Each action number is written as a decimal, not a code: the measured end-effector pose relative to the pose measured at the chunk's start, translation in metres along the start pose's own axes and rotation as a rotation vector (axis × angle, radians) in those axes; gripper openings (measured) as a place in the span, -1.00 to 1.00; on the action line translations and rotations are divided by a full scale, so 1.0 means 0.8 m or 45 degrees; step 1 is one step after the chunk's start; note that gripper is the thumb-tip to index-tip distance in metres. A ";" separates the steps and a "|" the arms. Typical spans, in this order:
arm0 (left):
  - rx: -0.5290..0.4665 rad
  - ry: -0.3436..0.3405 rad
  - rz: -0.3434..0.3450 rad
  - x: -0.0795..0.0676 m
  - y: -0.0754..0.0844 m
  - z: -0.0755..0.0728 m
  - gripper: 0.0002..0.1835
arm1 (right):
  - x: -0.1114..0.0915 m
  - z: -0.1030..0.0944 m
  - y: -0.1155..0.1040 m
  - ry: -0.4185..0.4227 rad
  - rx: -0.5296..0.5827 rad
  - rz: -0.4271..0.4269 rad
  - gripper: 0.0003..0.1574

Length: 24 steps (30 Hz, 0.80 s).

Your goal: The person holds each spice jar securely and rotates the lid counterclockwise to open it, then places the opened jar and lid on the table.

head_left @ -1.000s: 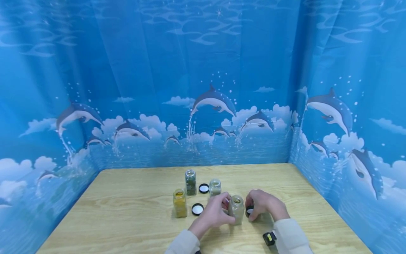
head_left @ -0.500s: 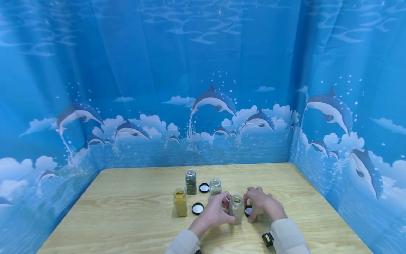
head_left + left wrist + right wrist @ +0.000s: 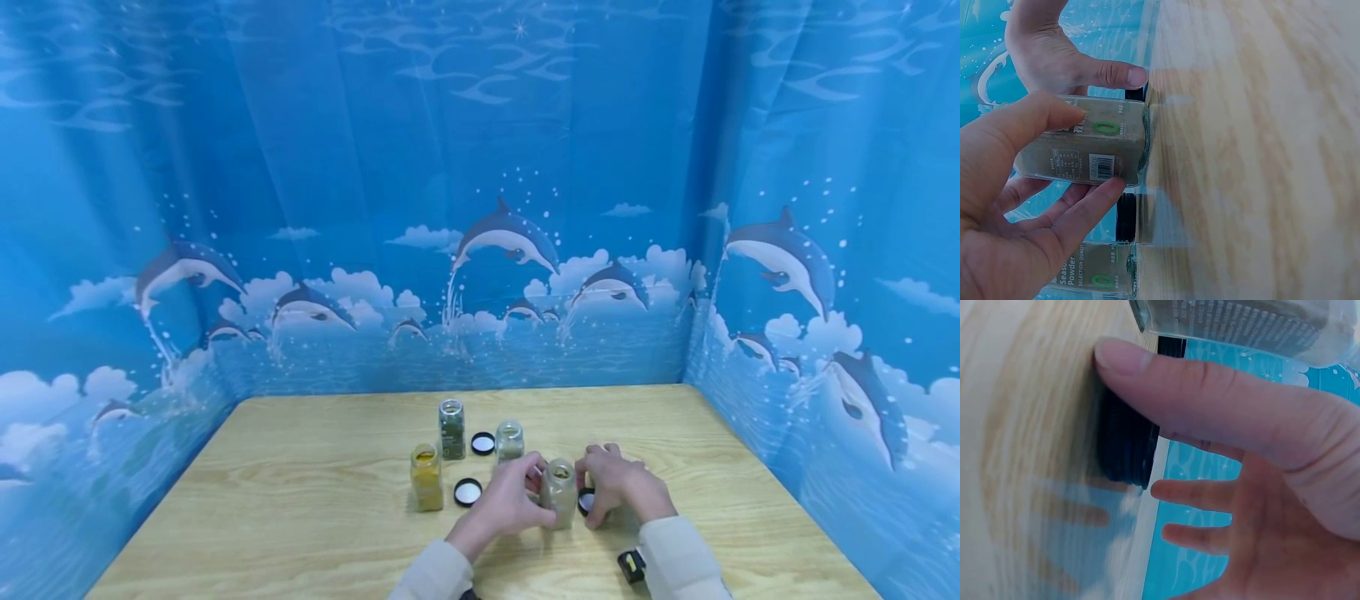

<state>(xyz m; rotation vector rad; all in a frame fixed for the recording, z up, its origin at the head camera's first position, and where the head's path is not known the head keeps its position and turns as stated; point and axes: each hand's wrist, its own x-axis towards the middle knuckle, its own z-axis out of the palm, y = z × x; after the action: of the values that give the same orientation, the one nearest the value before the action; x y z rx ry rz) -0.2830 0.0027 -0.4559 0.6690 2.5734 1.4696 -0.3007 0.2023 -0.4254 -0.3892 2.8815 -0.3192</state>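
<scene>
My left hand [image 3: 512,498] grips an uncapped glass spice jar [image 3: 558,493], thumb on the near side and fingers round the far side. The jar stands upright with greyish powder in it; its printed label and barcode show in the left wrist view. Just right of it, a black screw lid [image 3: 586,501] lies on the table, its white inside facing up. My right hand [image 3: 617,483] holds that lid at its rim between thumb and fingers. In the right wrist view the thumb covers part of the lid [image 3: 1125,440], and the index finger is mostly hidden.
Other uncapped jars stand to the left: one with yellow powder [image 3: 427,479], one with green herbs [image 3: 452,432], one pale [image 3: 510,440]. Two more black lids [image 3: 468,492], [image 3: 483,443] lie white side up on the wooden table [image 3: 315,500]. A dolphin-print curtain [image 3: 375,208] surrounds it.
My right hand has shifted slightly left, and the lid with it, closer to the jar. My left hand and the jar stay in place.
</scene>
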 end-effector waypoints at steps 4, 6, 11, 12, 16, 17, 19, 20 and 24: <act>-0.009 -0.009 0.002 -0.001 -0.001 -0.001 -0.49 | -0.003 -0.001 -0.002 -0.011 0.008 0.011 -0.45; -0.011 -0.011 0.000 -0.001 -0.001 -0.001 -0.49 | -0.003 -0.001 -0.003 -0.015 0.009 0.014 -0.45; -0.004 -0.011 -0.012 -0.001 -0.001 -0.001 -0.49 | -0.004 -0.001 -0.003 -0.013 0.003 0.008 -0.45; -0.001 -0.011 -0.014 -0.001 -0.001 -0.001 -0.48 | -0.004 -0.001 -0.003 -0.011 0.001 0.005 -0.45; 0.013 -0.012 -0.024 -0.001 0.001 -0.002 -0.47 | -0.004 0.000 -0.002 -0.006 -0.005 -0.003 -0.45; 0.019 -0.013 -0.025 -0.001 0.001 -0.002 -0.47 | -0.004 0.000 -0.002 -0.004 -0.006 -0.005 -0.45; 0.027 -0.015 -0.027 -0.001 0.002 -0.002 -0.46 | -0.003 0.000 -0.001 -0.006 -0.007 -0.004 -0.45; 0.030 -0.016 -0.027 -0.001 0.002 -0.002 -0.46 | -0.003 -0.001 -0.001 -0.007 -0.008 -0.003 -0.45; 0.033 -0.027 -0.023 -0.001 0.002 -0.003 -0.45 | -0.004 -0.001 -0.001 -0.013 -0.011 0.005 -0.44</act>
<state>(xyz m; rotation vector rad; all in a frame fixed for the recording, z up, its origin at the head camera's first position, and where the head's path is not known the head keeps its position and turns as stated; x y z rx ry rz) -0.2823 0.0015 -0.4533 0.6595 2.5800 1.4188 -0.2980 0.2024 -0.4239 -0.3859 2.8744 -0.3029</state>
